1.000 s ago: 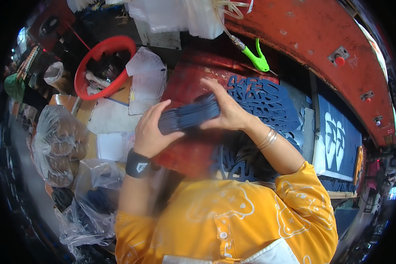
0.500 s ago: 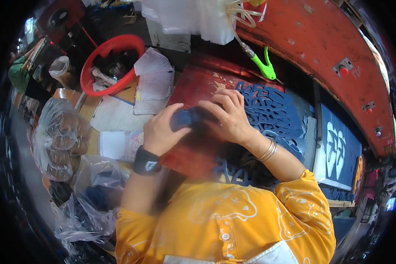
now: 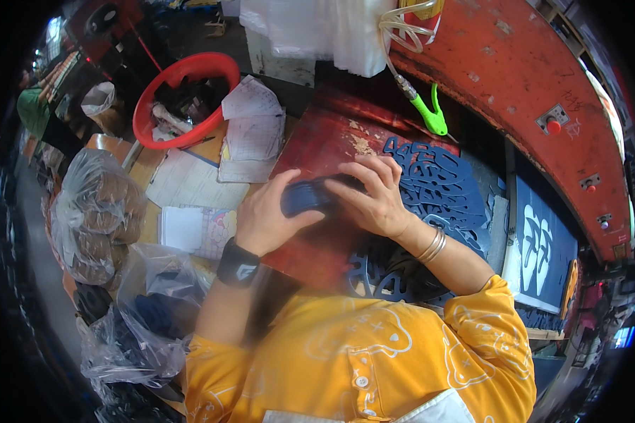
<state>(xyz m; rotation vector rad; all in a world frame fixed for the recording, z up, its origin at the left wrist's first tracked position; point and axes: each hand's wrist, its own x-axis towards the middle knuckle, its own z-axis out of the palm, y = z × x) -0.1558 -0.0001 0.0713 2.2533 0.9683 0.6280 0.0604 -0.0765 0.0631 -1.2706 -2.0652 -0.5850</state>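
A small stack of dark blue cut pieces (image 3: 305, 197) is held above the red board (image 3: 303, 255), with my left hand (image 3: 262, 217) wrapped round its left end. My right hand (image 3: 375, 196) curls over the right end of the stack, fingers bent and thumb side hidden in shadow. Its index fingertip touches the stack. Right of my right hand lies dark blue sheet material (image 3: 441, 187) with cut-out shapes. More dark blue cut-out scraps (image 3: 384, 276) lie under my right forearm.
A green air blow gun (image 3: 430, 113) on a clear hose lies beyond my right hand, before a red machine beam (image 3: 515, 70). At left are a red basin (image 3: 142, 106), papers (image 3: 183, 180), a notepad (image 3: 180, 229) and plastic bags of pieces (image 3: 95, 218). A person stands far left.
Both hands with the stack have shifted slightly down and to the right in the picture. The right fingers sit nearer the stack's end and look less blurred.
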